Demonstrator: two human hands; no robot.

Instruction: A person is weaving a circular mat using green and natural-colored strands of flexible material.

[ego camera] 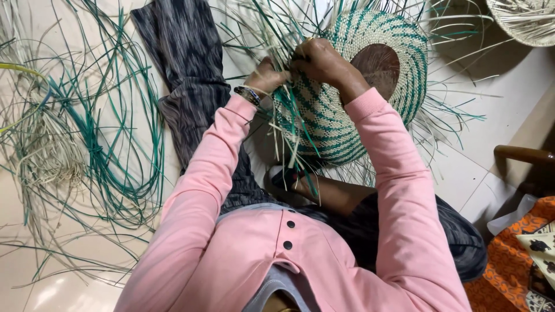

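Floor: pale tiled floor [474, 173] lies under everything, with the person seated on it, well below both hands.
Loose strips: a big tangle of green and cream cane strips [87, 144] lies spread over the floor, well to the left of the left hand and apart from it.
Basket: a half-woven round basket [341, 121], cream with green spiral bands, sits tilted on its side right under both hands; unwoven strip ends fan out all round its rim, above and to the right of the hands.
Base: a round brown wooden base [378, 66] closes the basket's bottom, just to the right of the right hand.
Second basket: part of 1 more cream woven basket [526, 20] shows in the far corner, well to the right of and above the right hand.
Sleeves: 2 pink sleeves run up from the body to the hands.
Right hand: the right hand [321, 60] has its grip curled over the basket's woven edge, fingers closed down on the strips there.
Left hand: the left hand [267, 76] touches the right one; its grip is pinched tight on loose strip ends at the basket's edge.
Bracelet: a dark bracelet [248, 94] circles the left wrist, just below that hand.
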